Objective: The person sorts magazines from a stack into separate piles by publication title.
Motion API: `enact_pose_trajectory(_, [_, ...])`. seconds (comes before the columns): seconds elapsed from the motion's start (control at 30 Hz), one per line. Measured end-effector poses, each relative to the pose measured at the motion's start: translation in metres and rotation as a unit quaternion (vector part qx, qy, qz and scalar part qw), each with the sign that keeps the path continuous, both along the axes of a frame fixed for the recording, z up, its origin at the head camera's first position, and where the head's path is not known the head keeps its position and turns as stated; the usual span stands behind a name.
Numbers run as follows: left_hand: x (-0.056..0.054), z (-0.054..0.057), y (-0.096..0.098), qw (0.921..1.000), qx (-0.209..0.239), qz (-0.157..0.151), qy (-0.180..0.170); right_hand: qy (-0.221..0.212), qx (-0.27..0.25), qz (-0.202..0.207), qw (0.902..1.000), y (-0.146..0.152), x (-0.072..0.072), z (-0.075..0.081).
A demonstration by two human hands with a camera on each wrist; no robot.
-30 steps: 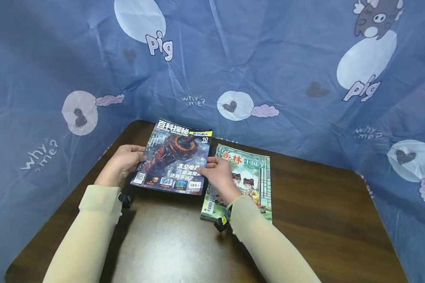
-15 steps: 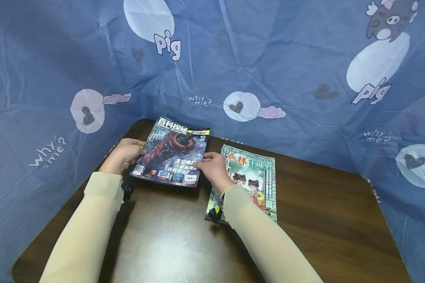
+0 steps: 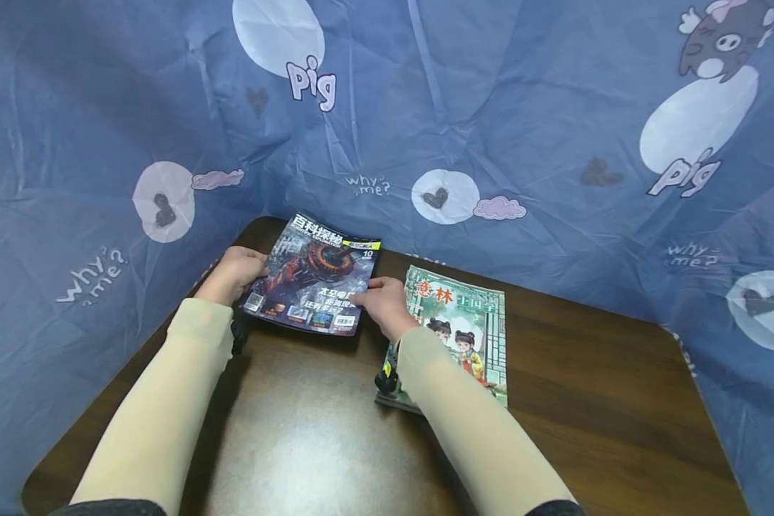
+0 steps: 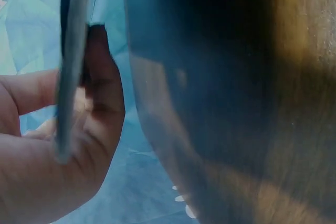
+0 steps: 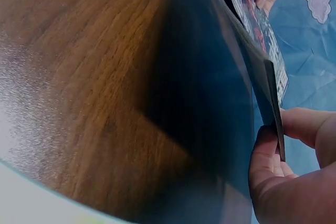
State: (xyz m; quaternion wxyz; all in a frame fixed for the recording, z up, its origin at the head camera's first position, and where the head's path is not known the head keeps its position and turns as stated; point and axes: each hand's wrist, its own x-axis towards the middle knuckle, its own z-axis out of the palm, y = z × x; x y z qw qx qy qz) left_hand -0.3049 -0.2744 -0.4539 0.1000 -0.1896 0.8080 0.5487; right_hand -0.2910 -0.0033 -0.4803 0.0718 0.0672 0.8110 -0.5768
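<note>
A dark magazine with a red and orange machine on its cover is held between both hands over the table's back left corner. Its left edge is pinched by my left hand; in the left wrist view the fingers lie beneath and the thumb on the other side. My right hand pinches the opposite edge, thumb on the cover, fingers under it in the right wrist view. That view also shows a gap between the magazine and the wood. To the right, a green magazine lies partly under my right forearm.
The brown wooden table has rounded corners, with its bare surface stretching right and toward the front. A blue patterned cloth hangs behind and along the sides. Beneath the green magazine's front edge, more pages or another magazine show.
The dark magazine has shifted slightly toward the back left and sits a bit lower, both hands moving with it. The head view has turned a little left. Both hands keep their hold.
</note>
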Motion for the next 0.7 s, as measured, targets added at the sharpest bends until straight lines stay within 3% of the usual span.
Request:
enact_pose_trajectory(0.53, [-0.012, -0.016, 0.002, 0.9982, -0.051, 0.021, 0.024, -0.026, 0.024, -0.001, 0.9994, -0.014, -0.011, -0.003])
enact_pose_trajectory(0.7, [-0.019, -0.020, -0.001, 0.9947, -0.088, 0.033, 0.041, -0.034, 0.038, -0.002, 0.9987, -0.020, -0.014, -0.004])
